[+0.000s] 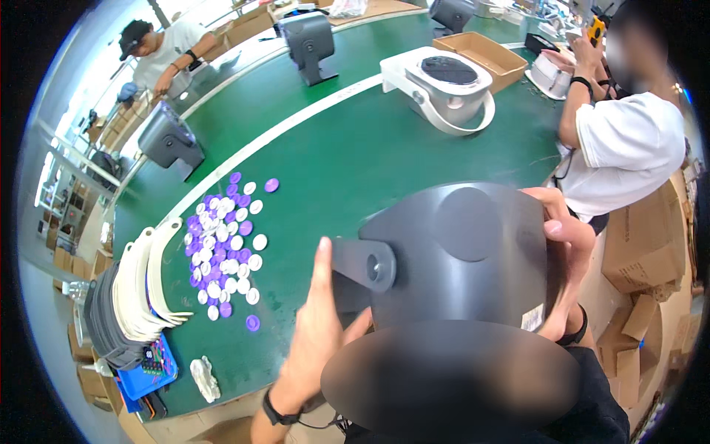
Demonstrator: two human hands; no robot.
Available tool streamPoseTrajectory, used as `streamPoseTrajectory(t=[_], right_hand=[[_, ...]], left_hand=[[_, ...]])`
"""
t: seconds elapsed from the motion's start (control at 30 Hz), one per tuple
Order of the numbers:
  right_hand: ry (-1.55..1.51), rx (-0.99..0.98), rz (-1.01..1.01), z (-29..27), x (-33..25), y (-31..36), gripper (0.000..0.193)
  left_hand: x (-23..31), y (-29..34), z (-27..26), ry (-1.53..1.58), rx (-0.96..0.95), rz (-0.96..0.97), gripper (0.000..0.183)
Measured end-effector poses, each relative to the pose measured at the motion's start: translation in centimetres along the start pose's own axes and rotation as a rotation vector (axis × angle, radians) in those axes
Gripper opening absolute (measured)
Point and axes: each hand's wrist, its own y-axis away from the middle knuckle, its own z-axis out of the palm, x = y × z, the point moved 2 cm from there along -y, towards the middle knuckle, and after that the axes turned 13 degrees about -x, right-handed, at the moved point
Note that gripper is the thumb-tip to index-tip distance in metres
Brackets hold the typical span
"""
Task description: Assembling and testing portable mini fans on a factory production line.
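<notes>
1. We are holding the dark housing (462,259) in front of us, close to our body, by the table (318,192).
2. Our right hand (569,255) is gripping its right side, fingers curled around the edge.
3. Our left hand (314,337) is resting at the bracket (355,259), fingers nearly straight, thumb apart; whether it is clamping, we cannot tell.
4. We are handling it well if we are sharing the weight and not twisting the pivot (381,266).
5. The caps (218,255) are lying well apart, leftward.
</notes>
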Motion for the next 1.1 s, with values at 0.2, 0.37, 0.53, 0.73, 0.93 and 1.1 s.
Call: streamPoseTrajectory(t=[0.2, 0.37, 0.53, 0.73, 0.93, 1.1], right_hand=[[0.001, -0.064, -0.089, 0.4, 1.3, -4.8, 0.095], [0.335, -0.033, -0.188, 0.1, 1.9, -10.1, 0.074], [0.366, -0.079, -0.035, 1.7, 6.1, -11.5, 0.069], [0.296, -0.065, 0.002, 1.8, 9.6, -11.6, 0.072], [0.239, -0.037, 0.066, 2.4, 9.1, -9.9, 0.098], [0.079, -0.071, 0.182, 3.1, 11.0, -7.0, 0.124]], left_hand=[[-0.5, -3.3, -3.6, 0.040, -0.115, -0.195, 0.104], [-3.7, -7.9, -6.4, -0.177, -0.115, -0.058, 0.090], [-3.2, -9.9, -8.3, -0.110, -0.168, -0.079, 0.065], [-5.0, -8.1, -3.8, 0.068, -0.232, -0.098, 0.058], [-4.8, -7.2, -5.1, -0.125, -0.315, -0.016, 0.042], [-1.1, -7.4, -9.6, -0.374, -0.380, -0.102, 0.039]])
